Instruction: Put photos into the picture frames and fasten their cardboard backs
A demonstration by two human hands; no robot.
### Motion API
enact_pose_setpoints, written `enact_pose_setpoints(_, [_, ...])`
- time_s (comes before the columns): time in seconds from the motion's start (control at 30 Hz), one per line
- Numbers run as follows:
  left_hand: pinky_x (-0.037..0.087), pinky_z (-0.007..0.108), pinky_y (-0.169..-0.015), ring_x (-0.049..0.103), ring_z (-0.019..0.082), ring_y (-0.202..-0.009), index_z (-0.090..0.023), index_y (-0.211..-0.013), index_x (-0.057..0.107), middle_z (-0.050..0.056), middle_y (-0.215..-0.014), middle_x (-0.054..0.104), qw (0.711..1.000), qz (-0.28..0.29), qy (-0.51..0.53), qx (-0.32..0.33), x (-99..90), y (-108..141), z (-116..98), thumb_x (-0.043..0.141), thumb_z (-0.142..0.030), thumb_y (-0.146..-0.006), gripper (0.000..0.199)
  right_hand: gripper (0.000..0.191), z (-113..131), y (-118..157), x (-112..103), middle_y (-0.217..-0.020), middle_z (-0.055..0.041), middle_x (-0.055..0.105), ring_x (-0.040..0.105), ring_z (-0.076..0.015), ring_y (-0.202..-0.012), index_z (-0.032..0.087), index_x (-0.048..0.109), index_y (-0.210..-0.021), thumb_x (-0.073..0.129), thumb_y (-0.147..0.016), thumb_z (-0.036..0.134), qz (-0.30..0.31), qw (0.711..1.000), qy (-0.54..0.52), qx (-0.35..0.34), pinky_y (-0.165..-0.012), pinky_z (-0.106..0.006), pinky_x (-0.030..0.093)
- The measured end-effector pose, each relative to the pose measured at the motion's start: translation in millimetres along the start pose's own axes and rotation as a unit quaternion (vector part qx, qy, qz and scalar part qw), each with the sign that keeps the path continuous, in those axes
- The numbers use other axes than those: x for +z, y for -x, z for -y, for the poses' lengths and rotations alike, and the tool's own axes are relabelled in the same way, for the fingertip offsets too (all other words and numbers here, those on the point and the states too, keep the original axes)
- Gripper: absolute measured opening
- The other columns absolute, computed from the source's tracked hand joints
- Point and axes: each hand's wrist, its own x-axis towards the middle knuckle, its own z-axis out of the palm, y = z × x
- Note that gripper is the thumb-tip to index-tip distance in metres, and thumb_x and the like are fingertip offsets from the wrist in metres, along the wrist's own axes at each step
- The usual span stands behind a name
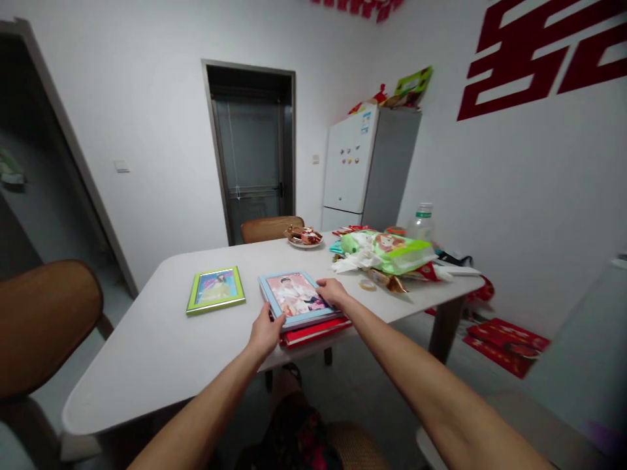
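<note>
Both hands' fingers (279,320) hold a blue frame (296,297).

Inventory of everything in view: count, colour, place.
Main items:
Blue frame: one, light blue, held
Flat item: count unclear, red, beneath it
Green frame: one, lime, table left
Plate: one, white, table's far edge
Packet: one, green, table right
Bottle: one, clear, behind packet
Table: one, white, centre
Chair backs: two, brown, left and far side
Fridge: one, white-grey, back corner
Wall character: one, red, right
Left hand, right hand: two, bare, gripping Blue frame

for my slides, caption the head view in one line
Left fingers and right fingers hold a blue photo frame over a red item, a green photo frame at left.
</note>
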Motion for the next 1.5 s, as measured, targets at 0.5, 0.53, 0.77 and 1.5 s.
enact_pose_setpoints(0.5, [0.034, 0.029, -0.091, 0.044, 0.022, -0.108, -0.014, -0.121, 0.035, 0.011, -0.122, 0.045, 0.983, 0.044, -0.149, 0.093, -1.1, 34.4, 1.0, 0.062, -0.020, -0.062, 0.065, 0.046, -22.2, 67.5, 11.1, -0.108, -0.0127, 0.058, 0.054, -0.0238, -0.097, 0.010, 0.051, -0.114, 0.036, -0.077, 0.033, -0.075, 0.991, 0.104, -0.039, -0.082, -0.031, 0.040])
enact_pose_setpoints(0.53, [0.034, 0.029, -0.091, 0.045, 0.022, -0.107, -0.014, -0.121, 0.036, 0.010, -0.121, 0.045, 0.983, 0.041, -0.154, 0.096, -1.5, 31.5, 2.2, 0.061, -0.020, -0.063, 0.063, 0.046, -20.9, 66.6, 14.5, -0.106, -0.0127, 0.059, 0.055, -0.0237, -0.096, 0.010, 0.051, -0.114, 0.035, -0.077, 0.032, -0.084, 0.990, 0.105, -0.033, -0.080, -0.031, 0.041])
enact_pose_setpoints(0.77, [0.035, 0.025, -0.090, 0.044, 0.019, -0.110, -0.014, -0.126, 0.027, 0.009, -0.124, 0.045, 0.973, 0.040, -0.199, 0.113, -35.7, 1.1, 18.5, 0.053, -0.040, -0.071, 0.066, 0.044, -4.7, 50.5, 24.4, -0.107, -0.0142, 0.057, 0.052, -0.0237, -0.099, 0.008, 0.053, -0.109, 0.037, -0.074, 0.029, -0.138, 0.983, 0.083, -0.085, -0.086, -0.034, 0.038])
enact_pose_setpoints(1.5, [0.034, 0.040, -0.084, 0.044, 0.026, -0.095, -0.019, -0.103, 0.047, 0.007, -0.100, 0.051, 0.856, 0.019, -0.486, 0.175, -129.6, 91.3, 52.6, 0.064, -0.037, -0.061, 0.049, 0.039, 83.0, 140.6, 116.1, -0.110, -0.0091, 0.055, 0.048, -0.0205, -0.104, 0.018, 0.054, -0.106, 0.044, -0.068, 0.020, -0.039, 0.932, -0.129, -0.336, -0.091, -0.040, 0.038])
